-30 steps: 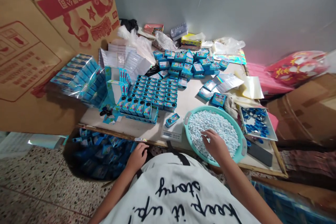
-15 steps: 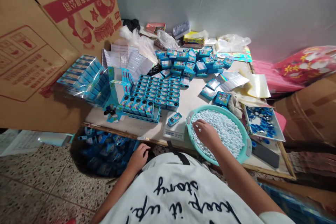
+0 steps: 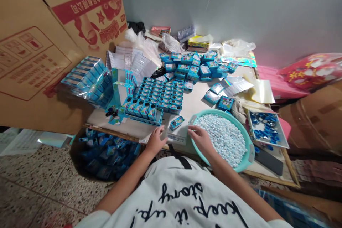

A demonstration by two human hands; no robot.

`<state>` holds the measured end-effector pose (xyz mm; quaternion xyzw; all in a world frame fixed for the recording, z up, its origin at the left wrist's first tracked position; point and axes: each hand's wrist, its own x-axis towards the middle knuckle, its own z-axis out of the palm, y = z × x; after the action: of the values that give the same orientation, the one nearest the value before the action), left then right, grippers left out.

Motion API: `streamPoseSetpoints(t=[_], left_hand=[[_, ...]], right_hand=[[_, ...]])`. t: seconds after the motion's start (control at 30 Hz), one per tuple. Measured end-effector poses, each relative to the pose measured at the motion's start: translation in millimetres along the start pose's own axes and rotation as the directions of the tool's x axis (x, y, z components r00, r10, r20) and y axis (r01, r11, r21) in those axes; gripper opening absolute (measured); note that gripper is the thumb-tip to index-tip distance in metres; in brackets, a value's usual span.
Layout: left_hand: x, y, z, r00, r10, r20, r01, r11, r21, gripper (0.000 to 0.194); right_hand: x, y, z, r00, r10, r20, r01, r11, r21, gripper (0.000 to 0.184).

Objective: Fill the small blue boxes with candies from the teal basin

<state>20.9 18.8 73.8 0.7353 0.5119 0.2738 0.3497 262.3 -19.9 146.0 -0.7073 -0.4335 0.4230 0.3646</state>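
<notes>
A small blue tin (image 3: 176, 123) lies tilted on a flat white scale (image 3: 178, 139) at the table's front. To the left of the scale is my left hand (image 3: 156, 139), its thumb and fingers apart and nothing visible in them. My right hand (image 3: 201, 139) is over the near left rim of a turquoise basin (image 3: 250, 151) full of pale blue-white pellets (image 3: 224, 135). Its fingertips are drawn together beside the scale; what they hold, if anything, is too small to make out. Behind my left hand stands a display tray (image 3: 159, 118) with several upright blue tins (image 3: 139, 107).
Rows of blue tins (image 3: 161, 92) stand behind the tray, with a loose heap of blue boxes (image 3: 192, 66) farther back. At right are a white box of blue lids (image 3: 267, 128) and a dark phone (image 3: 269, 162). A bin of blue packs (image 3: 107, 156) stands below left.
My left hand has risen from the table's edge towards the scale. My right hand has moved left from above the pellets to the basin's rim near the tin.
</notes>
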Motion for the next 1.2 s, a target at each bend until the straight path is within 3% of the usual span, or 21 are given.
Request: streamPoseSetpoints(t=[0.07, 0.1, 0.2, 0.3, 0.43, 0.67, 0.77, 0.87, 1.03, 1.2], left_hand=[[37.2, 11.1, 20.4, 1.000, 0.015, 0.020, -0.015, 0.999, -0.028, 0.077], [52.4, 16.1, 28.4, 0.999, 0.019, 0.047, -0.017, 0.999, -0.036, 0.077], [79.3, 33.2, 37.5, 0.976, 0.144, 0.165, -0.147, 0.989, 0.008, 0.057], [85.5, 54.5, 27.4, 0.896, 0.375, 0.239, -0.415, 0.898, 0.147, 0.051], [88.4, 73.4, 10.0, 0.815, 0.504, 0.287, -0.572, 0.780, 0.253, 0.046], [91.0, 78.3, 0.7, 0.707, 0.621, 0.337, -0.695, 0.527, 0.489, 0.047], [94.8, 89.2, 4.4, 0.668, 0.646, 0.370, -0.720, 0.434, 0.542, 0.044], [101.0, 96.5, 8.2, 0.642, 0.647, 0.412, -0.745, 0.397, 0.536, 0.042], [107.4, 94.0, 9.1, 0.673, 0.619, 0.405, -0.724, 0.438, 0.533, 0.045], [106.2, 100.1, 3.6, 0.754, 0.569, 0.328, -0.647, 0.557, 0.521, 0.046]], right_hand=[[-5.4, 0.0, 17.2, 0.991, 0.132, 0.040, -0.137, 0.968, 0.212, 0.027], [-6.6, -0.7, 23.9, 0.963, 0.245, 0.108, -0.268, 0.876, 0.401, 0.024], [-3.8, -5.3, 32.1, 0.834, 0.430, 0.345, -0.524, 0.422, 0.740, 0.022], [2.3, -11.5, 27.5, 0.798, 0.425, 0.427, -0.527, 0.148, 0.837, 0.027], [5.8, -17.4, 20.2, 0.807, 0.392, 0.443, -0.467, -0.036, 0.883, 0.028], [8.1, -21.9, 17.1, 0.840, 0.289, 0.460, -0.434, -0.153, 0.888, 0.025], [11.8, -21.9, 18.3, 0.831, 0.350, 0.433, -0.393, -0.182, 0.901, 0.020], [16.7, -20.5, 20.4, 0.819, 0.401, 0.411, -0.376, -0.168, 0.911, 0.020], [27.1, -17.8, 22.4, 0.823, 0.418, 0.385, -0.386, -0.085, 0.919, 0.021], [30.6, -18.0, 16.4, 0.859, 0.404, 0.314, -0.355, 0.027, 0.935, 0.016]])
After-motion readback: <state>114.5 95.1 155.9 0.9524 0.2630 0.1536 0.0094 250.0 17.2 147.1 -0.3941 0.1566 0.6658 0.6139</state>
